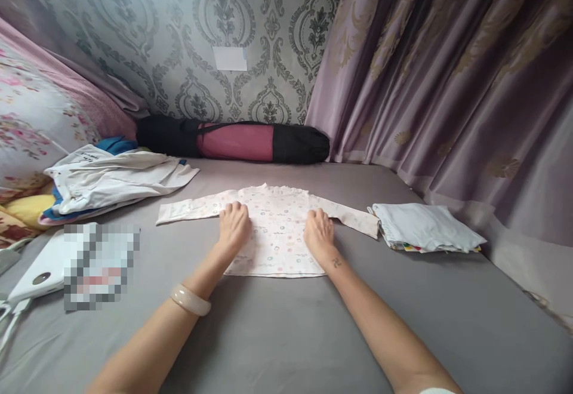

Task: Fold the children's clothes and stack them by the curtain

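- Shirt, pale with a small print, lies flat on a grey sheet, body between the two hands — sleeves spread crosswise, collar away from the person, hem near.
- Left hand rests on the shirt's left side below the sleeve; right hand mirrors it on the right, and neither is clearly nearer.
- Fingers of both hands curl down onto the cloth; whether they pinch it or merely press, I cannot tell.
- Folded clothes sit just beside the right cuff.
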A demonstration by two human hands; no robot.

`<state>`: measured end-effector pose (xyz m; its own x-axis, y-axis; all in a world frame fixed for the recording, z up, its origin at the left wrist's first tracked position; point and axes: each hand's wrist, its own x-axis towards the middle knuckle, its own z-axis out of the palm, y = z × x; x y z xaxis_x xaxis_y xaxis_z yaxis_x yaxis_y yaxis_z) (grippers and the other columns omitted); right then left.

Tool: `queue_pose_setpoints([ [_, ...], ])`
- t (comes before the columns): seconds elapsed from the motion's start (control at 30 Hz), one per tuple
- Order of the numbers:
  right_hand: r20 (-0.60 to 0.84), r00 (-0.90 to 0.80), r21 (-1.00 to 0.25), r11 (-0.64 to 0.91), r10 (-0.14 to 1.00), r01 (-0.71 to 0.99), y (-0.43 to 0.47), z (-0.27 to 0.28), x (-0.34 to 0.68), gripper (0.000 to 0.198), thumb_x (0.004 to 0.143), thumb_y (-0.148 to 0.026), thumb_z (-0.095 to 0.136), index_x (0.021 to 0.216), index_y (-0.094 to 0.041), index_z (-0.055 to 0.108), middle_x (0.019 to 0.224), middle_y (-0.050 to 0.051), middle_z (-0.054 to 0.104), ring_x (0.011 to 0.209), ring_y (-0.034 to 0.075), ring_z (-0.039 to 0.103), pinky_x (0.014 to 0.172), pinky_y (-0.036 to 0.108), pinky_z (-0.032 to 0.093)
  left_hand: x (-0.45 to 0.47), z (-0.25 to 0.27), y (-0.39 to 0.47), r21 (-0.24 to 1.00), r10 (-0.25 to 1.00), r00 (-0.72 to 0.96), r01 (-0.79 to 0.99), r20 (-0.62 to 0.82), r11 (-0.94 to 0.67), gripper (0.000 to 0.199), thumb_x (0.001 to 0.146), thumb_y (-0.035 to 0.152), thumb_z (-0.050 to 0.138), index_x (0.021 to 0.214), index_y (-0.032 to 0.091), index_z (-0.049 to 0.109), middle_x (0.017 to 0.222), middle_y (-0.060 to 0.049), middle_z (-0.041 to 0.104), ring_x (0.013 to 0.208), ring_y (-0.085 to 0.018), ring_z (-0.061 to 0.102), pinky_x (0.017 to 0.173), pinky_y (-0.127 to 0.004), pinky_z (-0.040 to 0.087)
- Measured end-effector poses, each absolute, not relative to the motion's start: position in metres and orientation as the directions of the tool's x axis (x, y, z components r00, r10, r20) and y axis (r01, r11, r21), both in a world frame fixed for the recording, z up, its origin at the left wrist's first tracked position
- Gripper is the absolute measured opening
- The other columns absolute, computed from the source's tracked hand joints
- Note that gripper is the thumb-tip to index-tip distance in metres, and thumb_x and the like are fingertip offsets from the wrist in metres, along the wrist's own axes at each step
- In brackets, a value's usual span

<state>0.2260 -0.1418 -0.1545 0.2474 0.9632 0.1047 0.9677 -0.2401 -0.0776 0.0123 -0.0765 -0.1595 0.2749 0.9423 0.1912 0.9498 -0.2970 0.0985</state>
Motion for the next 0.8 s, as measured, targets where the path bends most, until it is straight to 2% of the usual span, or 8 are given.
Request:
queue_pose_setpoints([
  [0.1,0.095,-0.019,-0.139,0.032,0.995,0.99,-0.144,-0.165,0.208,0.044,0.088,-0.006,0.032,0.122,-0.013,0.057,0.132,0.016,0.055,0.125,0.025,0.046,0.104,0.035,0.034,0.034,-0.177,-0.086,0.162,0.803,0.548,0.792,0.235,-0.589,0.026,0.087,0.015,0.04,0.106,0.014,0.059,0.119,-0.018,0.057,0.111,-0.03,0.051,0.092,-0.045,0.043],
  [0.2,0.028,-0.125,-0.24,0.128,0.992,0.962,-0.136,-0.175,0.2,0.055,0.087,-0.009,0.035,0.142,-0.004,0.039,0.152,0.017,0.036,0.142,0.024,0.027,0.116,0.035,0.021,0.054,-0.203,-0.094,0.223,0.691,0.672,0.654,0.268,-0.723,0.033,0.087,0.013,0.037,0.115,0.013,0.055,0.118,-0.019,0.059,0.12,-0.029,0.05,0.103,-0.046,0.04],
  [0.3,-0.043,-0.063,-0.299,0.048,0.997,0.953,-0.116,-0.18,0.2,0.056,0.093,-0.017,0.031,0.147,-0.002,0.031,0.158,0.017,0.025,0.146,0.025,0.019,0.118,0.037,0.016,0.068,-0.227,-0.1,0.241,0.708,0.65,0.667,0.274,-0.705,0.047,0.085,0.013,0.038,0.131,0.006,0.045,0.133,-0.025,0.052,0.134,-0.033,0.041,0.109,-0.051,0.034],
  [0.4,-0.064,0.024,-0.334,-0.045,0.998,0.941,-0.091,-0.181,0.203,0.057,0.098,-0.029,0.025,0.148,-0.002,0.029,0.159,0.018,0.021,0.147,0.028,0.014,0.119,0.04,0.012,0.074,-0.238,-0.106,0.251,0.77,0.569,0.732,0.288,-0.634,0.054,0.089,0.021,0.037,0.141,0.006,0.036,0.145,-0.026,0.043,0.14,-0.035,0.034,0.111,-0.053,0.031],
  [0.57,-0.08,0.136,-0.296,-0.154,0.988,0.943,-0.052,-0.184,0.21,0.063,0.1,-0.044,0.021,0.152,-0.01,0.022,0.162,0.015,0.011,0.148,0.028,0.006,0.118,0.048,0.004,0.079,-0.235,-0.118,0.185,0.8,0.522,0.791,0.296,-0.584,0.059,0.096,0.04,0.031,0.143,0.005,0.039,0.149,-0.026,0.039,0.142,-0.035,0.03,0.115,-0.053,0.026],
  [0.7,-0.047,0.235,-0.242,-0.239,0.971,0.94,-0.035,-0.189,0.211,0.061,0.099,-0.047,0.018,0.154,-0.021,0.021,0.162,0.011,0.013,0.148,0.029,0.006,0.115,0.056,0.002,0.081,-0.225,-0.124,0.106,0.804,0.531,0.813,0.269,-0.572,0.061,0.097,0.044,0.03,0.143,0.007,0.042,0.15,-0.022,0.038,0.143,-0.034,0.03,0.115,-0.053,0.029],
  [0.8,-0.038,0.26,-0.235,-0.262,0.965,0.936,-0.03,-0.19,0.211,0.059,0.099,-0.047,0.018,0.154,-0.025,0.021,0.162,0.009,0.013,0.148,0.028,0.005,0.115,0.056,0.002,0.082,-0.216,-0.127,0.055,0.821,0.527,0.834,0.221,-0.55,0.061,0.098,0.045,0.029,0.144,0.008,0.042,0.152,-0.021,0.037,0.143,-0.033,0.029,0.115,-0.05,0.029],
])
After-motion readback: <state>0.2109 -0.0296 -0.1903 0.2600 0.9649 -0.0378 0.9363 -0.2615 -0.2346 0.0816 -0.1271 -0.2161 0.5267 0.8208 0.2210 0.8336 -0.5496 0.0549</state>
